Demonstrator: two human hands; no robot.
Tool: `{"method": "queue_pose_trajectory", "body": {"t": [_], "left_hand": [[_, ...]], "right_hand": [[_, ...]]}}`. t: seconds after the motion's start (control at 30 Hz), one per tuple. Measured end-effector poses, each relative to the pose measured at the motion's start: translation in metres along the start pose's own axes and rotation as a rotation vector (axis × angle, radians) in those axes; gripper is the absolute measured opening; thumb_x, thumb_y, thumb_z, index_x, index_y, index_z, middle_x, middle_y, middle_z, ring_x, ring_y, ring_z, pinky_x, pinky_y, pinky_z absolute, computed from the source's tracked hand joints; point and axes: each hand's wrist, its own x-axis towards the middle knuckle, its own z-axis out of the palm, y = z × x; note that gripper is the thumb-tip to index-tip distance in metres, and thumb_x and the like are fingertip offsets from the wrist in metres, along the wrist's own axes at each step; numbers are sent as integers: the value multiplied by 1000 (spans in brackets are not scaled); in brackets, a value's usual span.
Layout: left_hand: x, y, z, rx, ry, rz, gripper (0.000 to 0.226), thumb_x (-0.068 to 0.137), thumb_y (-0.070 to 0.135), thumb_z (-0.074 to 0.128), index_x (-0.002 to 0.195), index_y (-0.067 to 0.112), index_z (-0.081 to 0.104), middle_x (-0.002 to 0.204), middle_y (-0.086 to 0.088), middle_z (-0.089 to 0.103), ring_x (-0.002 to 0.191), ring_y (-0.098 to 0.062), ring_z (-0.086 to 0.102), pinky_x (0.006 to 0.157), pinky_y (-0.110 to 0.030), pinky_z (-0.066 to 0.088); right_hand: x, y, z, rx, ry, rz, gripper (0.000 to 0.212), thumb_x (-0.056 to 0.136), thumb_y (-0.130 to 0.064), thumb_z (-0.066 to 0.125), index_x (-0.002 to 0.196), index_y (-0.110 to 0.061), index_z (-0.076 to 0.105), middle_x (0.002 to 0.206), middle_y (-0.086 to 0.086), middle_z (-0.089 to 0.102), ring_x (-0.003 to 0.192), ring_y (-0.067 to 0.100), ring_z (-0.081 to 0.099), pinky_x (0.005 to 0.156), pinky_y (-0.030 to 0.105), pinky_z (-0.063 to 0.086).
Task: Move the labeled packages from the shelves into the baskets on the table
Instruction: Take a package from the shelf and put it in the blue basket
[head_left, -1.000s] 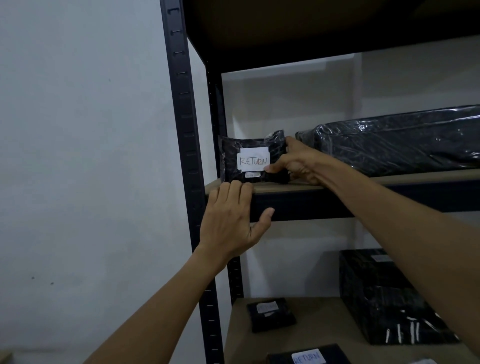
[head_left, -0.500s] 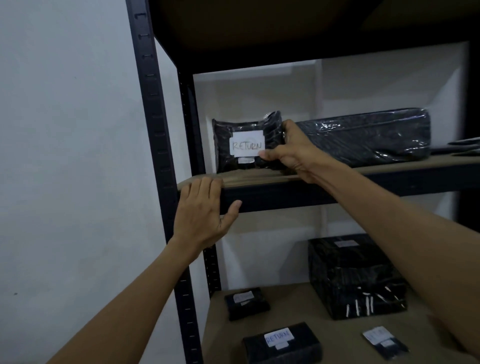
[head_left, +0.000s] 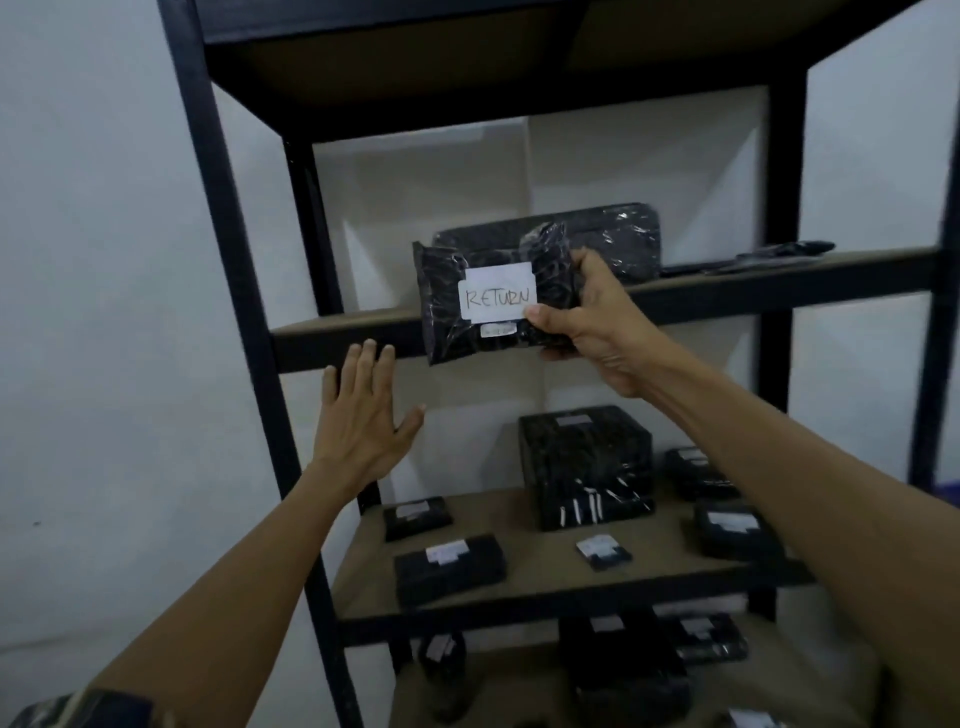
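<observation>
Lifting off the upper shelf (head_left: 353, 322), the black plastic-wrapped package (head_left: 447, 322) now hangs in front of the shelf's edge; half a second ago it stood on the board near the left post. The right hand (head_left: 592, 332) grips its right end, thumb on the white label handwritten "RETURN", with a smaller sticker below. The left hand (head_left: 363, 415) is spread flat, fingertips at the shelf's front edge. One long wrapped parcel (head_left: 613, 234) lies behind. The middle shelf (head_left: 545, 571) carries one large black box (head_left: 584, 467) and five small labeled packs.
</observation>
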Motion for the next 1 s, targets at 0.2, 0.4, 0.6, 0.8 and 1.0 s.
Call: {"method": "queue_pose_trajectory", "body": {"t": [0.2,0.4,0.6,0.8,1.0], "left_hand": [[-62,96,-5,-24,-151,75,85,90,63,19,152,8,0,161,-11,-1,148,-26,-2,118,-50,0],[-115,184,4,-111,-277,230,86,88,63,21,150,3,24,156,-19,21,144,-36,19,114,-58,16],[-162,273,21,-272,-358,336,84,86,62,27,149,6,28,158,-16,16,147,-32,11,116,-56,12],[-200,380,28,-295,-425,446,73,88,43,45,147,2,30,154,-21,26,144,-35,18,112,-60,22],[-220,507,41,-474,-513,400,89,91,44,55,152,6,4,161,-11,2,149,-24,-2,119,-48,1]], "right_hand": [[-97,-2,-54,46,102,21,44,89,2,59,122,-16,35,120,13,57,86,12,59,51,13,48],[-193,-10,-102,15,181,138,59,87,4,61,131,-24,33,121,14,59,90,20,64,58,18,53],[-286,-9,-153,-29,284,221,65,87,12,55,141,-11,27,123,22,53,82,9,63,53,12,49],[-359,9,-242,-68,369,331,64,86,7,59,137,-24,34,120,14,59,91,16,67,74,41,59],[-408,22,-358,-105,420,398,60,87,11,56,133,-23,38,123,22,56,91,20,64,74,29,59]]}}
